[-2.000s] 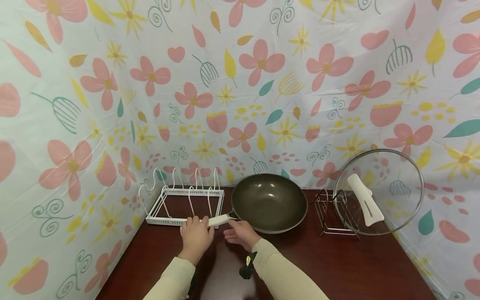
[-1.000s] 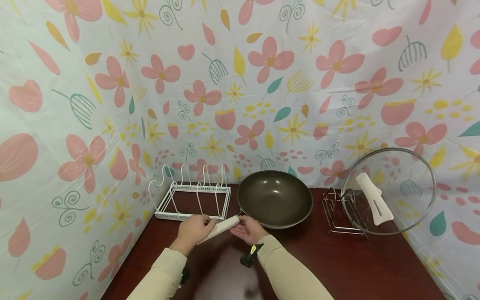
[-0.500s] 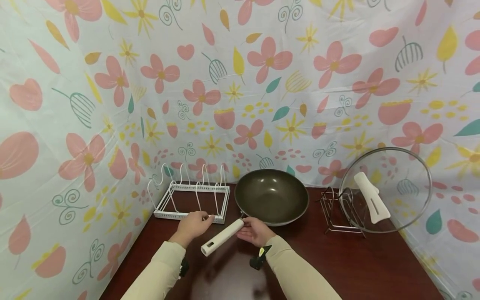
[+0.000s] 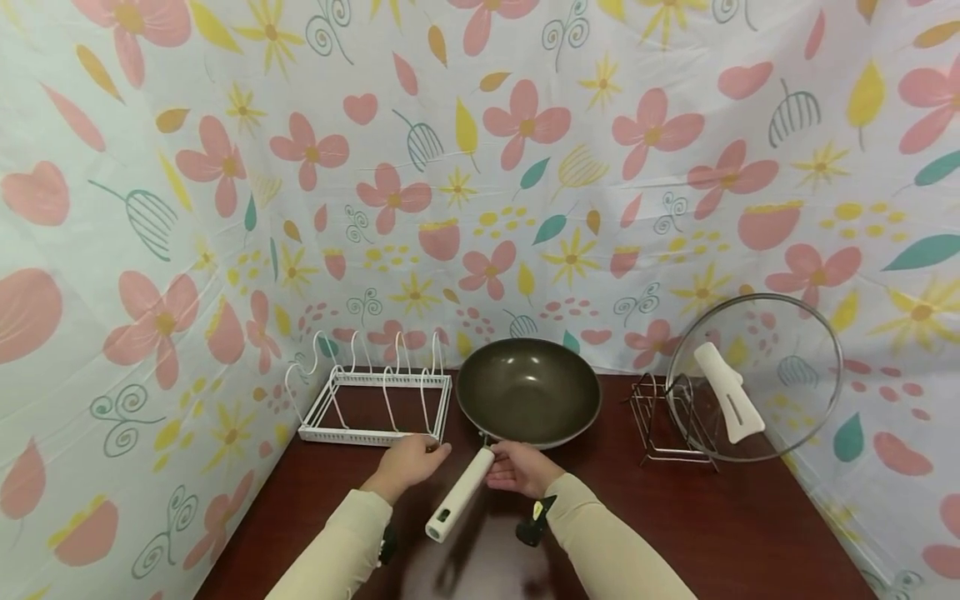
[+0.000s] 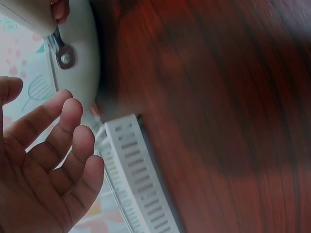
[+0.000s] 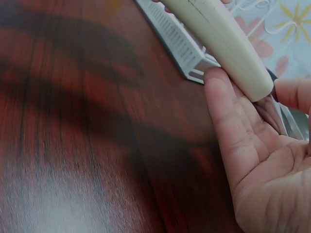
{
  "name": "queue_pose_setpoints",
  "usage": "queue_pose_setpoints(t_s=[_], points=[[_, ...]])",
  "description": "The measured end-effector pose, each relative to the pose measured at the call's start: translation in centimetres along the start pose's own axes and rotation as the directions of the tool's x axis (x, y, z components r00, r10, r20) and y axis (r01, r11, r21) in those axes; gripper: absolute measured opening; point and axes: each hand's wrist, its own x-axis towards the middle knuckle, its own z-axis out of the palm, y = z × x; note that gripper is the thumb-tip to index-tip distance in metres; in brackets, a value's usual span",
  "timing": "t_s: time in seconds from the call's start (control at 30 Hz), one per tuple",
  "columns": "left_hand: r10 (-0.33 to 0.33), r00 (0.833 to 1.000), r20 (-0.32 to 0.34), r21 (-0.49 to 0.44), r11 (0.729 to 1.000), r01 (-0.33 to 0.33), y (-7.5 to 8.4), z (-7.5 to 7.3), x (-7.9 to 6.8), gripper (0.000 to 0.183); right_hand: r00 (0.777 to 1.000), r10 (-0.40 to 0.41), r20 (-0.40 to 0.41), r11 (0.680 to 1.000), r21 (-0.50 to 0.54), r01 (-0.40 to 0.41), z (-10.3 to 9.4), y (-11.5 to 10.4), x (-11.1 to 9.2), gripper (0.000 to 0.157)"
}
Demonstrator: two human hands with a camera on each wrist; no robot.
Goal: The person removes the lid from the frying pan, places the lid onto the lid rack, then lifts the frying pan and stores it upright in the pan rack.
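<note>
the right hand (image 4: 523, 469) pinches the white handle (image 4: 462, 495) of the dark wok (image 4: 528, 392), at its twelve o'clock; the left hand (image 4: 407, 467), fingers loosely spread, has the white rack (image 4: 345, 436) at eleven o'clock.

One wok (image 4: 528, 392), one lid (image 4: 726, 392), two racks (image 4: 352, 436) (image 4: 678, 456)

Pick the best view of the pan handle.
Head view: it shows nearly the whole handle, hole included. Left wrist catches only part, cut off at the upper left corner; right wrist shows it closer, but the top edge crops it.
</note>
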Motion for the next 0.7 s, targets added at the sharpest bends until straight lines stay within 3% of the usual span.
queue_pose_setpoints(t_s=[0.47,0.6,0.7], points=[[0.038,0.998,0.053,-0.099,0.995,-0.033,4.0,2.7,0.9,0.037,1.0,-0.013,0.017,0.992,-0.125,0.015,-2.2,-0.4,-1.6,0.029],[0.025,0.996,0.091,-0.116,0.993,-0.014,4.6,3.6,1.4,0.039,1.0,-0.014,0.024,0.989,-0.149,0.018,-2.9,-0.4,-1.8,0.027],[-0.005,0.991,0.135,-0.18,0.983,0.029,5.0,4.1,1.5,0.042,1.0,-0.013,0.019,0.987,-0.16,0.016,-3.2,-0.5,-2.0,0.024]])
